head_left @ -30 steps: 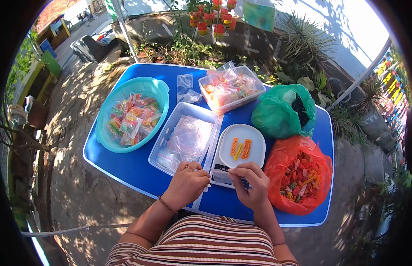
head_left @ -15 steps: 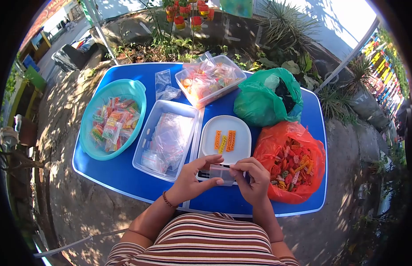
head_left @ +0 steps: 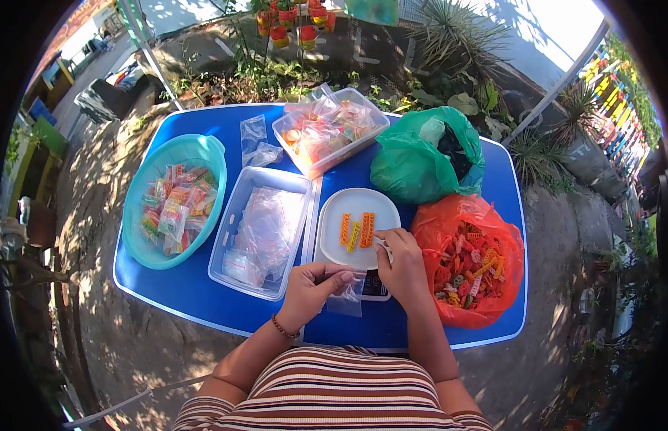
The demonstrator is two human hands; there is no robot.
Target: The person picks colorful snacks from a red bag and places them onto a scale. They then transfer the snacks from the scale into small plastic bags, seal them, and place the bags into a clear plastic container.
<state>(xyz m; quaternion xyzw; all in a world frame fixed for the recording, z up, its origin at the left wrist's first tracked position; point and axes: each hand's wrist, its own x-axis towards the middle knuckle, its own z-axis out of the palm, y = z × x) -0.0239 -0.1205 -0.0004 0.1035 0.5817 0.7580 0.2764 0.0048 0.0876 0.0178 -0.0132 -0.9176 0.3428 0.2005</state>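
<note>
My left hand (head_left: pixel 310 293) pinches a small clear zip bag (head_left: pixel 345 302), which hangs over the table's front part. My right hand (head_left: pixel 402 262) is over the right rim of the white plate (head_left: pixel 334 248), its thumb and index fingertip slightly apart beside the orange ridged snack pieces (head_left: pixel 368 228). Another orange piece (head_left: pixel 345 228) and a yellow one (head_left: pixel 353 235) lie to the left on the same plate. Beneath the plate is a digital scale (head_left: pixel 374 284), its dark panel partly covered by my right hand.
At left stands a turquoise basin (head_left: pixel 133 233) of filled packets, beside a clear tub (head_left: pixel 217 269) of empty bags. A second tub (head_left: pixel 348 149) of packets sits behind. To the right are a green plastic bag (head_left: pixel 406 169) and a red bag (head_left: pixel 506 287) of loose snack pieces.
My right hand has let go of the clear bag and moved up to the plate's right side. My left hand keeps the bag, which now hangs lower. The view has shifted slightly.
</note>
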